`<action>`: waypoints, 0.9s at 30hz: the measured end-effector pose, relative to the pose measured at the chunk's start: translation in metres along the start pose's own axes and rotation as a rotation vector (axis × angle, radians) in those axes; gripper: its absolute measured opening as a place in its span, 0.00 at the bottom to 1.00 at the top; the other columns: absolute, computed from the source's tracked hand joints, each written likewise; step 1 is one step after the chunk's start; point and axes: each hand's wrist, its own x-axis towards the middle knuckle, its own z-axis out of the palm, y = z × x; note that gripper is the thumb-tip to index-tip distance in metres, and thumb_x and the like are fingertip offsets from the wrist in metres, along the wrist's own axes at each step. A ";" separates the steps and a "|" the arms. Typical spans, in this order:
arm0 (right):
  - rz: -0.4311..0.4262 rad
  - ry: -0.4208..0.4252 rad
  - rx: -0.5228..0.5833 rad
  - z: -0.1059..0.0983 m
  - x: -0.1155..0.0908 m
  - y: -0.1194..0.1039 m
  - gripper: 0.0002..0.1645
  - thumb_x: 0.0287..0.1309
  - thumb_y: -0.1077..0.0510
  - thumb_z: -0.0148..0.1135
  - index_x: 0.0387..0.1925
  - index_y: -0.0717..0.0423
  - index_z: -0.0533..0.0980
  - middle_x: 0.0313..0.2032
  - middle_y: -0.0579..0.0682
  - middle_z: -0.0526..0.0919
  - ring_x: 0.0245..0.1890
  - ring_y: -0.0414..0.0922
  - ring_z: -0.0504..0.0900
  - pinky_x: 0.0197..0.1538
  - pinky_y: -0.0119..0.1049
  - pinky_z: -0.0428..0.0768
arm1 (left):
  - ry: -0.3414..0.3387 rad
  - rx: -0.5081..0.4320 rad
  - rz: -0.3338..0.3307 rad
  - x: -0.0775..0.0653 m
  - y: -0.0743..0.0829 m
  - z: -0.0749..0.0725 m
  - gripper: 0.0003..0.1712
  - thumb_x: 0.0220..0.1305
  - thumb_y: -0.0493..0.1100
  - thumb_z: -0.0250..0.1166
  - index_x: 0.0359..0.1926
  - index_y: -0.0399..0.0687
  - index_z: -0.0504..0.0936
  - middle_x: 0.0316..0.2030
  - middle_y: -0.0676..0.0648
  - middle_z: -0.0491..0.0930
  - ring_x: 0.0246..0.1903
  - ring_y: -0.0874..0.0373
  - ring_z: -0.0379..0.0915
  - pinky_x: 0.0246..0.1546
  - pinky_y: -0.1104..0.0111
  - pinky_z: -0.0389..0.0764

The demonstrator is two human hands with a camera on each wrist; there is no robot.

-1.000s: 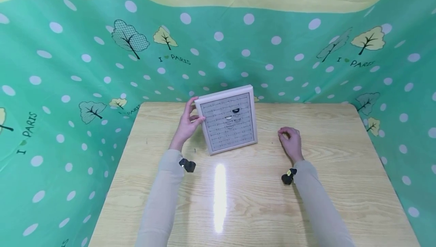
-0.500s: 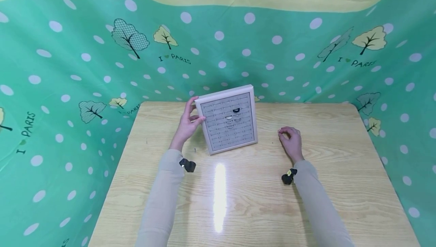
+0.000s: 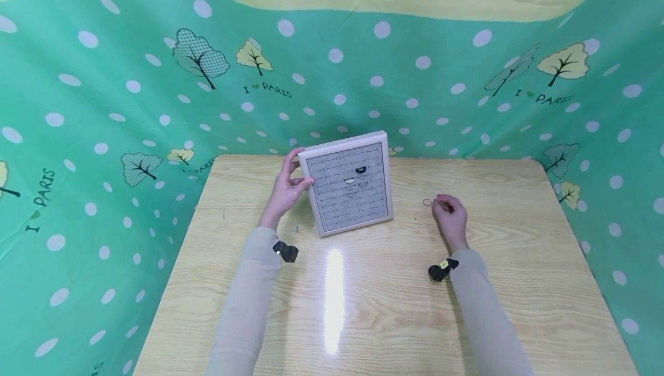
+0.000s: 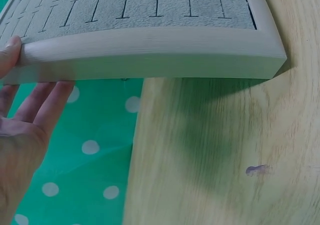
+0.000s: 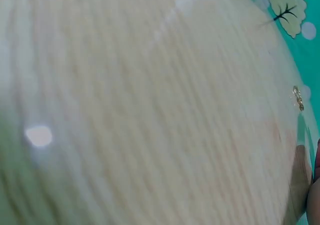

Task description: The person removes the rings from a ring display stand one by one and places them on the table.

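Note:
A ring display tray (image 3: pixel 327 206), with grey slotted foam in a pale frame, stands tilted up on the table. My left hand (image 3: pixel 286 188) grips its upper left edge, thumb on the front and fingers behind. In the left wrist view, the fingers (image 4: pixel 47 102) touch the frame's underside. A black ring (image 3: pixel 360 170) and a white-topped ring (image 3: pixel 350 180) sit in the slots, with fainter rings near them. A thin ring (image 3: pixel 427 202) rests on the table right of the tray. Beside it is my right hand (image 3: pixel 451 219), fingers loosely curled, fingertips just off the ring.
The wooden table (image 3: pixel 384 307) carries a bright light reflection in front of the tray. A small dark mark (image 3: pixel 297 229) shows left of the tray's foot. Green dotted cloth (image 3: pixel 415 85) hangs close behind the table and along both sides.
My right hand has shifted slightly right, baring the thin ring that its fingertips covered before. My left hand and the tray have stayed in place.

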 end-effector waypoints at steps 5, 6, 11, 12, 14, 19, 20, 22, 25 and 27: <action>-0.008 0.014 0.004 -0.002 -0.009 -0.023 0.11 0.57 0.72 0.60 0.41 0.78 0.76 0.49 0.69 0.76 0.38 0.43 0.73 0.39 0.21 0.71 | -0.010 0.015 -0.005 0.004 -0.006 -0.003 0.47 0.59 0.24 0.62 0.72 0.61 0.55 0.55 0.36 0.69 0.44 0.37 0.77 0.42 0.56 0.84; -0.006 0.012 -0.002 -0.002 -0.010 -0.025 0.11 0.57 0.72 0.60 0.41 0.79 0.76 0.49 0.69 0.76 0.38 0.43 0.73 0.39 0.22 0.70 | -0.014 0.018 0.000 0.004 -0.006 -0.003 0.47 0.58 0.24 0.62 0.72 0.59 0.55 0.54 0.35 0.69 0.43 0.37 0.77 0.41 0.56 0.84; 0.107 0.036 0.126 -0.002 -0.007 -0.022 0.13 0.57 0.70 0.60 0.43 0.76 0.76 0.48 0.61 0.77 0.41 0.39 0.72 0.44 0.24 0.71 | -0.055 0.022 0.012 0.005 -0.004 -0.007 0.47 0.58 0.24 0.63 0.72 0.57 0.55 0.52 0.35 0.68 0.42 0.39 0.77 0.39 0.55 0.84; 0.144 0.048 0.169 -0.002 -0.005 -0.020 0.13 0.57 0.69 0.60 0.44 0.74 0.76 0.47 0.57 0.77 0.42 0.39 0.72 0.45 0.24 0.71 | -0.064 0.027 0.010 0.005 -0.003 -0.008 0.47 0.58 0.24 0.63 0.72 0.58 0.55 0.51 0.35 0.68 0.42 0.39 0.77 0.39 0.55 0.84; 0.208 0.068 0.256 0.001 -0.004 -0.018 0.14 0.57 0.67 0.61 0.45 0.69 0.76 0.45 0.51 0.77 0.45 0.40 0.72 0.48 0.26 0.71 | -0.075 0.039 0.009 0.007 -0.001 -0.009 0.47 0.58 0.24 0.63 0.72 0.58 0.55 0.51 0.35 0.68 0.41 0.39 0.77 0.37 0.55 0.85; 0.274 0.057 0.343 0.013 -0.006 -0.021 0.13 0.59 0.64 0.62 0.46 0.62 0.76 0.44 0.47 0.75 0.46 0.41 0.72 0.52 0.32 0.73 | -0.082 0.040 0.002 0.011 0.001 -0.012 0.47 0.57 0.24 0.63 0.72 0.58 0.56 0.50 0.35 0.69 0.39 0.39 0.78 0.36 0.55 0.85; 0.276 0.052 0.340 0.016 -0.008 -0.023 0.13 0.59 0.64 0.62 0.46 0.62 0.76 0.44 0.47 0.76 0.45 0.41 0.73 0.52 0.33 0.73 | -0.084 0.036 0.001 0.011 0.001 -0.012 0.47 0.57 0.24 0.63 0.72 0.58 0.56 0.50 0.35 0.69 0.39 0.39 0.78 0.36 0.55 0.85; 0.272 0.048 0.329 0.021 -0.010 -0.027 0.12 0.60 0.63 0.62 0.46 0.62 0.76 0.43 0.47 0.76 0.44 0.40 0.73 0.52 0.35 0.72 | -0.090 0.033 -0.003 0.011 0.001 -0.011 0.47 0.57 0.24 0.63 0.71 0.60 0.56 0.51 0.35 0.69 0.39 0.39 0.78 0.36 0.55 0.85; 0.265 0.030 0.298 0.028 -0.012 -0.032 0.12 0.61 0.62 0.61 0.46 0.61 0.76 0.43 0.46 0.76 0.44 0.40 0.73 0.52 0.36 0.71 | -0.092 0.029 -0.008 0.009 0.000 -0.010 0.48 0.57 0.24 0.63 0.72 0.63 0.56 0.52 0.35 0.69 0.39 0.40 0.79 0.37 0.55 0.85; 0.262 0.019 0.289 0.033 -0.013 -0.035 0.12 0.61 0.61 0.62 0.46 0.60 0.76 0.43 0.46 0.75 0.45 0.40 0.72 0.52 0.37 0.71 | -0.088 0.028 -0.011 0.008 -0.001 -0.010 0.48 0.57 0.24 0.63 0.71 0.64 0.56 0.52 0.35 0.69 0.39 0.41 0.79 0.37 0.55 0.85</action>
